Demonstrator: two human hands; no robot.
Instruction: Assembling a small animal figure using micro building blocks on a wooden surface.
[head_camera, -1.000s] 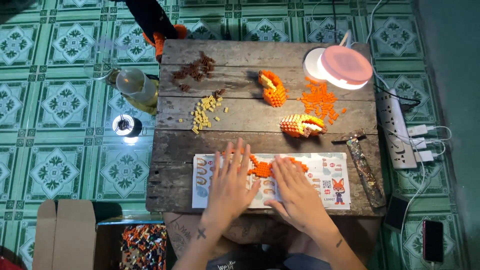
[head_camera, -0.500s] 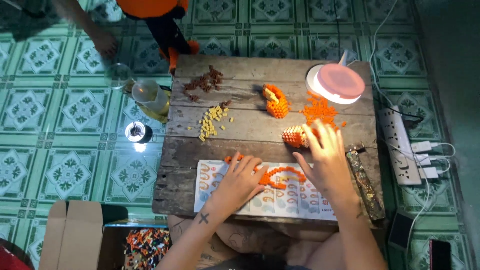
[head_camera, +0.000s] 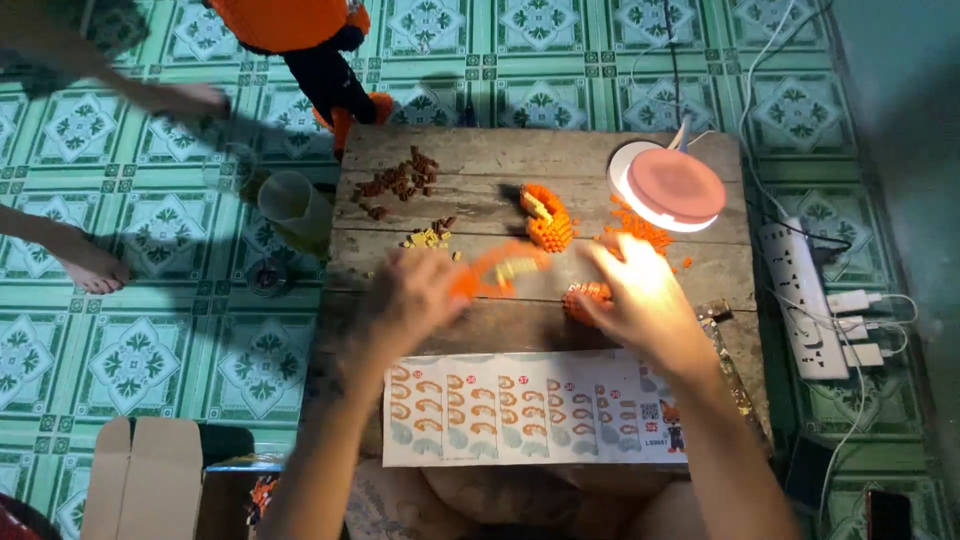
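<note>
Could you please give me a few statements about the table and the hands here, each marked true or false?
1. The left hand holds a curved orange brick piece. True.
2. The instruction sheet lies at the far edge of the wooden table. False: it lies at the near edge, by the person.
3. The pink round lamp stands at the table's far right corner. True.
4. The right hand rests on the brown brick pile. False: it is on a small orange brick assembly.
</note>
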